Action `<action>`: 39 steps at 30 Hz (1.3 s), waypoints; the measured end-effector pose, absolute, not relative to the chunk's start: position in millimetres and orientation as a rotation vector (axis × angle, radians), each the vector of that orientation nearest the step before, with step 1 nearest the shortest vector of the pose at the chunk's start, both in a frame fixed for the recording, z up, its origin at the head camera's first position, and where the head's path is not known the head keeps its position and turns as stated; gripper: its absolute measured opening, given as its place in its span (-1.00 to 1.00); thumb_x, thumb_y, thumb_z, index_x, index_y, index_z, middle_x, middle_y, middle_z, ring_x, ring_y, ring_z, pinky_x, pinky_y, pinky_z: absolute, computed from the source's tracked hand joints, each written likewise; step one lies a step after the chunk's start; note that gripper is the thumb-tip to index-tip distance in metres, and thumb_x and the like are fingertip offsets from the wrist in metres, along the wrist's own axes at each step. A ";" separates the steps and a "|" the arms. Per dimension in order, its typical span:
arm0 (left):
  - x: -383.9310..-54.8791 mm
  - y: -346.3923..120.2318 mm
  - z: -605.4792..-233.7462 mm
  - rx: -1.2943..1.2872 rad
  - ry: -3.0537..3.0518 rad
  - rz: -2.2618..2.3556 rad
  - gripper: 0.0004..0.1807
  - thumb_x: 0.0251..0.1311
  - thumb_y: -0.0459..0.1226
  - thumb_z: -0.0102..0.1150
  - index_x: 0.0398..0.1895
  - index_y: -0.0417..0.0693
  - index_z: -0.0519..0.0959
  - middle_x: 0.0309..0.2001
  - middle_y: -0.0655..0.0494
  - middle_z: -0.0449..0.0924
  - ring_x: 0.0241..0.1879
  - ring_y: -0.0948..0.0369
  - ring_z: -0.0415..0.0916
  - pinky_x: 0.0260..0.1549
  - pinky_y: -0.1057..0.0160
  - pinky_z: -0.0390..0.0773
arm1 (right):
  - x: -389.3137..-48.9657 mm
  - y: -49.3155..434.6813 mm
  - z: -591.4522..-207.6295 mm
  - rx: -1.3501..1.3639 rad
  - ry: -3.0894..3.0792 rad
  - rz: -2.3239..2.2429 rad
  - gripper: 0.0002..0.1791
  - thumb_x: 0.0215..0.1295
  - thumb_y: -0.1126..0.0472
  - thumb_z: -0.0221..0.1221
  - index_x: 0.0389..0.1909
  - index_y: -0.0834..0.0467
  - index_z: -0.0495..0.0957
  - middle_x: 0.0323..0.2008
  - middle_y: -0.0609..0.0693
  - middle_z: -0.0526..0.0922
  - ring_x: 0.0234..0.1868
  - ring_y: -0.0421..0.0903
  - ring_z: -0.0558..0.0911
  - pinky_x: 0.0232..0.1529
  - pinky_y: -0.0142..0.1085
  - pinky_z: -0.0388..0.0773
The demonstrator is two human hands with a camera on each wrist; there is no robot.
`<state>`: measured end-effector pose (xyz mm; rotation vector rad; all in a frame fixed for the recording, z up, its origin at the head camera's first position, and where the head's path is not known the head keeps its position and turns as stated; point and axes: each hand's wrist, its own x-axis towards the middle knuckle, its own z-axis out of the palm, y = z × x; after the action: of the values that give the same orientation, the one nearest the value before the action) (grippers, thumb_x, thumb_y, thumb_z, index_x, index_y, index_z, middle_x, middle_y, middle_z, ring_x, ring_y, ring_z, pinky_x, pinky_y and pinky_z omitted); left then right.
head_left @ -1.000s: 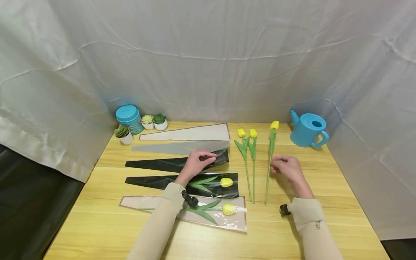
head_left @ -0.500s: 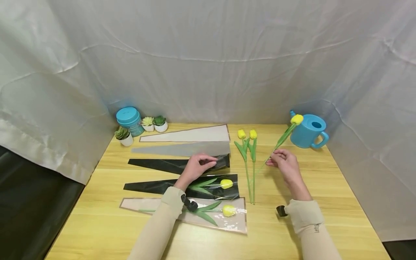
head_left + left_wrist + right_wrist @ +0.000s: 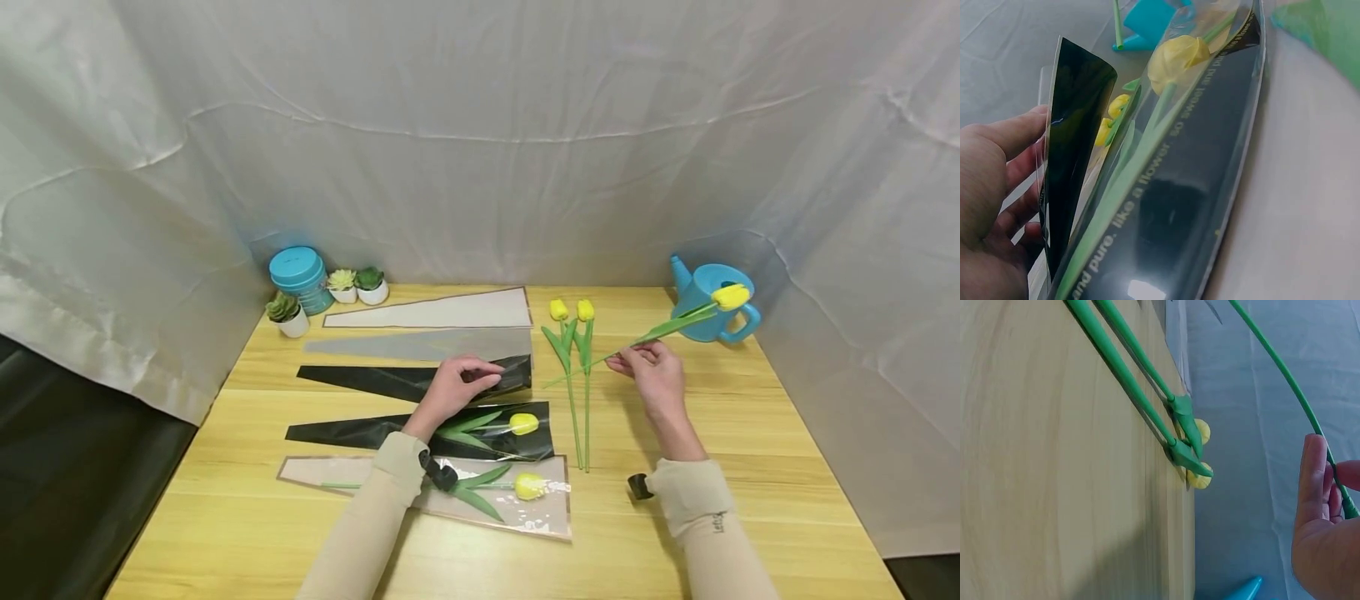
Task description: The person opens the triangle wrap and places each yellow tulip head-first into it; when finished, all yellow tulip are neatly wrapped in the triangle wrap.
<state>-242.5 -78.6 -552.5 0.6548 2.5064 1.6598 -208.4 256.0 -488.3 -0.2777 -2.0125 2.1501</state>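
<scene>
My right hand pinches a yellow artificial tulip by its green stem. Raised off the table, the tulip slants with its bloom to the right, in front of the watering can, and its stem end toward the left. My left hand holds an unfilled black flower sleeve near its wide end; the left wrist view shows the sleeve's edge at the thumb and fingers. Just nearer lies another black sleeve with a tulip inside. Two loose tulips lie between the hands.
A pink-bordered sleeve with a tulip lies nearest. Beyond my left hand are a grey sleeve and a white one. Small potted succulents and a blue jar stand back left, a blue watering can back right.
My right hand has lifted the tulip from the table and turned it, its bloom swinging right and its stem end toward the left hand. The left hand has stayed at the black sleeve.
</scene>
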 end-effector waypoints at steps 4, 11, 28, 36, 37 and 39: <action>-242.4 -77.8 -552.8 0.649 2.501 1.656 -0.83 0.37 -0.05 0.34 -0.04 0.31 0.80 -0.15 0.27 0.72 -0.29 0.22 0.56 -0.28 0.25 0.59 | -209.2 250.9 -490.4 -0.250 -2.038 2.131 -0.90 0.49 0.39 0.16 -0.11 0.35 0.46 -0.39 -0.06 0.72 -0.32 -0.23 0.80 -0.10 -0.33 0.72; -241.3 -76.4 -552.4 0.675 2.506 1.652 -0.82 0.37 -0.05 0.34 -0.04 0.30 0.80 -0.13 0.27 0.72 -0.29 0.22 0.57 -0.29 0.24 0.59 | -209.8 239.4 -494.1 -0.208 -2.051 2.139 -0.88 0.49 0.38 0.17 -0.09 0.36 0.47 -0.37 -0.04 0.71 -0.30 -0.17 0.81 -0.03 -0.27 0.72; -240.7 -65.1 -550.7 0.699 2.514 1.666 -0.82 0.37 -0.06 0.35 -0.04 0.27 0.81 -0.16 0.26 0.71 -0.33 0.23 0.55 -0.33 0.28 0.57 | -209.6 212.6 -501.5 -0.180 -2.126 2.114 -0.72 0.47 0.31 0.25 -0.01 0.49 0.56 -0.30 0.07 0.78 -0.23 -0.11 0.82 -0.02 -0.19 0.72; -238.3 -59.5 -549.1 0.702 2.497 1.738 -0.81 0.34 -0.08 0.37 -0.04 0.23 0.81 -0.15 0.23 0.71 -0.30 0.22 0.52 -0.32 0.30 0.54 | -207.9 203.1 -504.9 -0.193 -2.228 2.109 -0.61 0.43 0.29 0.29 0.10 0.51 0.53 -0.22 0.13 0.78 -0.26 -0.17 0.78 -0.03 -0.22 0.73; -237.9 -58.6 -549.0 0.699 2.491 1.748 -0.81 0.34 -0.09 0.37 -0.04 0.22 0.81 -0.15 0.22 0.71 -0.30 0.22 0.52 -0.32 0.31 0.54 | -207.5 201.7 -504.8 -0.193 -2.237 2.114 -0.61 0.43 0.30 0.29 0.11 0.51 0.53 -0.22 0.12 0.77 -0.27 -0.18 0.78 -0.02 -0.21 0.73; -237.2 -57.0 -549.1 0.692 2.479 1.773 -0.81 0.34 -0.11 0.38 -0.05 0.19 0.81 -0.15 0.21 0.71 -0.29 0.22 0.52 -0.31 0.32 0.53 | -206.7 199.0 -504.7 -0.191 -2.265 2.112 -0.61 0.42 0.31 0.30 0.11 0.50 0.54 -0.24 0.07 0.77 -0.29 -0.18 0.77 0.00 -0.16 0.73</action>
<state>-237.2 -57.0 -549.1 0.6922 2.4787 1.7727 -206.7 199.0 -504.7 -0.1912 -2.2655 2.1115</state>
